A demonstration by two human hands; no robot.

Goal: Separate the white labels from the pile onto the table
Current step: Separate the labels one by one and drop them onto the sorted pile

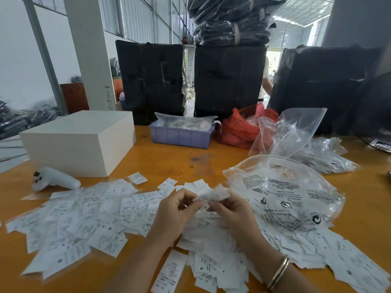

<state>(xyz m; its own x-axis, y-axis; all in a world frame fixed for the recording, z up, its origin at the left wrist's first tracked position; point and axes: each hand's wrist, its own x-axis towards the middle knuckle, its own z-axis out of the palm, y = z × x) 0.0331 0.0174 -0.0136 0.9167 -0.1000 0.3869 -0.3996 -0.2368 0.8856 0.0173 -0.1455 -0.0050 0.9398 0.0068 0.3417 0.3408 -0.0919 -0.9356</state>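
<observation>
**Thin Paper Labels, Peeled Apart One by One**

Both hands are up over the middle of the orange table [169, 157]. The left hand [175, 210] and the right hand [230, 210] each pinch a small bunch of labels [213, 194] between thumb and fingertips. The fingers are curled in close, not spread wide.

The labels look very light and thin, like little slips of paper. They bend easily and seem to cling together, so I think they must be slid apart with the fingertips at a corner or a short edge (a hard squeeze would only crumple them). They are probably too light to break anything if dropped, but a puff of air could scatter them.

The pile [211, 246] lies right under the hands and runs toward the person. More labels are spread flat on the left [84, 214], and some lie on the right [317, 246] beside a clear plastic bag [281, 195] with black print.

There is not much room. A white box [80, 140] and a white handheld controller [55, 179] sit at the back left. A purple tray [182, 136], a red bag [239, 127] and more clear bags [296, 134] fill the back. The best bare spot looks to be the strip of table between the box and the printed bag. The near edge of the table is out of view, so labels close to the person could slip off.
</observation>
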